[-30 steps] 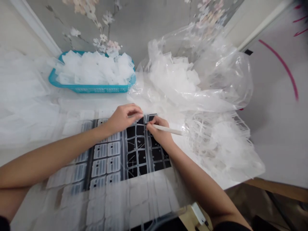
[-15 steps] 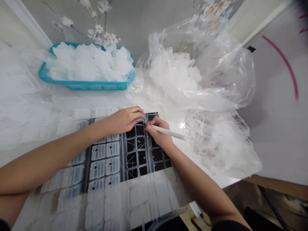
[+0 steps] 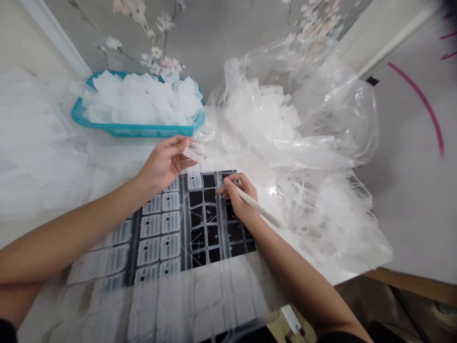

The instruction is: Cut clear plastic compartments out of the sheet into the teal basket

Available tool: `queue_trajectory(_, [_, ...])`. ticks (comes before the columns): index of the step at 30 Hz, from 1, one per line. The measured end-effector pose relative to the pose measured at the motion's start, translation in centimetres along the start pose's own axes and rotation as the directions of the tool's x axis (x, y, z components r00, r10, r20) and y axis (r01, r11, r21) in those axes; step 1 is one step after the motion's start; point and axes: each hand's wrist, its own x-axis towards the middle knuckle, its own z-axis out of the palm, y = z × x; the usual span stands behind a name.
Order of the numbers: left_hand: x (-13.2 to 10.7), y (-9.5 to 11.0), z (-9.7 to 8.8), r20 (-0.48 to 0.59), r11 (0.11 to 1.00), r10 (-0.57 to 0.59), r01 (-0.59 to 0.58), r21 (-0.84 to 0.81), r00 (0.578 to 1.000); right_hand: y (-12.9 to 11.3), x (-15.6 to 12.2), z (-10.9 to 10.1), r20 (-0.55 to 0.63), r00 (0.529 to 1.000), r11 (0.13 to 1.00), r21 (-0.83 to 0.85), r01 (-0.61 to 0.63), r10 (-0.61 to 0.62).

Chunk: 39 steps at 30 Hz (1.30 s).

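My left hand (image 3: 164,162) is raised just beyond the far end of a translucent plastic sheet (image 3: 171,221). Between its thumb and fingers is a small translucent plastic piece (image 3: 194,152). A slim off-white stick (image 3: 262,211), shaped like a pen, is gripped in my right hand (image 3: 243,195); its tip is hard to make out. That hand rests over the sheet's far right part. Left of it, rows of moulded rectangular pieces sit in the sheet, while the columns beside my right hand are bare frames with black showing through.
A blue basket (image 3: 143,128) heaped with similar pieces stands at the back left. Behind on the right lies a clear plastic bag (image 3: 321,109) with more pieces. A pile of leftover plastic frames (image 3: 321,214) lies at right, near the table's edge.
My left hand has lifted off the sheet and moved back and left with a plastic piece in its fingers. My right hand stays over the sheet with the stick. The view has shifted slightly.
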Motion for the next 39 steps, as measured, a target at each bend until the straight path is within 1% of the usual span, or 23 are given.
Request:
queue_trajectory(2, [-1.0, -0.4, 0.7, 0.116, 0.994, -0.073, 0.063, 0.092, 0.991, -0.5, -0.3, -0.3, -0.068, 0.989, 0.992, -0.010, 0.129, -0.130])
queue_trajectory(3, [-1.3, -0.6, 1.0, 0.163, 0.989, -0.101, 0.081, 0.124, 0.981, -0.7, -0.4, -0.4, -0.089, 0.971, 0.974, -0.057, 0.217, -0.222])
queue_trajectory(4, [-1.7, -0.7, 1.3, 0.202, 0.985, -0.123, 0.095, 0.143, 0.972, -1.0, -0.5, -0.5, -0.090, 0.943, 0.944, -0.120, 0.308, -0.319])
queue_trajectory(6, [-2.1, -0.9, 1.6, 0.256, 0.980, -0.159, 0.120, 0.161, 0.954, -1.5, -0.6, -0.7, -0.042, 0.876, 0.855, -0.244, 0.457, -0.480])
queue_trajectory(8, [-2.5, -1.0, 1.7, 0.288, 0.975, -0.187, 0.143, 0.169, 0.939, -1.8, -0.6, -0.8, 0.008, 0.830, 0.787, -0.310, 0.533, -0.558])
queue_trajectory(10, [-2.7, -1.1, 1.9, 0.316, 0.970, -0.217, 0.167, 0.178, 0.924, -2.0, -0.6, -0.7, 0.007, 0.820, 0.775, -0.321, 0.544, -0.573])
queue_trajectory(12, [-2.9, -1.2, 2.0, 0.338, 0.965, -0.231, 0.170, 0.202, 0.913, -2.3, -0.8, -0.5, -0.023, 0.840, 0.809, -0.285, 0.515, -0.543])
queue_trajectory(14, [-2.8, -1.1, 1.9, 0.323, 0.960, -0.223, 0.151, 0.234, 0.920, -2.7, -1.0, -0.2, -0.064, 0.888, 0.881, -0.175, 0.440, -0.456])
queue_trajectory(16, [-2.4, -0.6, 1.5, 0.262, 0.959, -0.196, 0.129, 0.251, 0.945, -2.9, -1.1, 0.0, -0.106, 0.951, 0.955, 0.018, 0.295, -0.292])
queue_trajectory(18, [-1.6, 0.1, 0.6, 0.193, 0.964, -0.153, 0.104, 0.245, 0.969, -3.0, -1.1, 0.3, -0.097, 0.991, 0.977, 0.182, 0.110, -0.094])
queue_trajectory(20, [-0.7, 0.7, -0.4, 0.172, 0.968, -0.126, 0.083, 0.238, 0.977, -2.7, -0.9, 0.6, -0.051, 0.998, 0.975, 0.221, -0.031, 0.043])
queue_trajectory(22, [0.1, 1.2, -1.2, 0.197, 0.963, -0.136, 0.082, 0.259, 0.971, -2.3, -0.8, 1.0, 0.002, 0.995, 0.978, 0.185, -0.094, 0.096])
queue_trajectory(23, [0.3, 1.3, -1.4, 0.212, 0.950, -0.153, 0.084, 0.302, 0.965, -2.1, -0.8, 1.1, 0.032, 0.995, 0.982, 0.158, -0.103, 0.099])
queue_trajectory(25, [0.3, 1.3, -1.5, 0.237, 0.872, -0.171, 0.035, 0.489, 0.956, -1.9, -0.8, 1.5, 0.093, 0.992, 0.991, 0.092, -0.097, 0.089])
queue_trajectory(26, [0.2, 1.4, -1.4, 0.261, 0.789, -0.171, -0.027, 0.614, 0.950, -1.8, -0.8, 1.6, 0.119, 0.989, 0.994, 0.055, -0.090, 0.083])
queue_trajectory(28, [-0.2, 1.4, -1.0, 0.345, 0.541, -0.181, -0.200, 0.817, 0.921, -1.8, -0.8, 1.8, 0.131, 0.988, 0.997, -0.009, -0.081, 0.082])
queue_trajectory(29, [-0.3, 1.5, -0.9, 0.397, 0.411, -0.197, -0.292, 0.863, 0.896, -1.7, -0.8, 2.0, 0.123, 0.989, 0.996, -0.035, -0.082, 0.086])
queue_trajectory(30, [-0.5, 1.6, -0.7, 0.445, 0.300, -0.219, -0.374, 0.878, 0.869, -1.7, -0.8, 2.1, 0.110, 0.990, 0.995, -0.057, -0.086, 0.092])
queue_trajectory(32, [-0.7, 1.7, -0.6, 0.499, 0.140, -0.274, -0.479, 0.867, 0.822, -1.6, -0.7, 2.3, 0.087, 0.991, 0.991, -0.096, -0.093, 0.101])
queue_trajectory(34, [-0.8, 1.6, -0.8, 0.509, 0.040, -0.315, -0.524, 0.850, 0.801, -1.5, -0.5, 2.5, 0.078, 0.991, 0.989, -0.109, -0.098, 0.107])
queue_trajectory(36, [-0.8, 1.2, -1.1, 0.515, -0.004, -0.324, -0.545, 0.838, 0.794, -1.5, -0.4, 2.6, 0.074, 0.991, 0.989, -0.107, -0.104, 0.112])
queue_trajectory(37, [-0.8, 0.9, -1.3, 0.526, -0.003, -0.307, -0.553, 0.833, 0.793, -1.5, -0.4, 2.7, 0.074, 0.991, 0.989, -0.105, -0.107, 0.115])
queue_trajectory(39, [-1.0, 0.1, -1.5, 0.555, 0.045, -0.246, -0.562, 0.826, 0.795, -1.5, -0.3, 2.8, 0.079, 0.990, 0.988, -0.109, -0.111, 0.120])
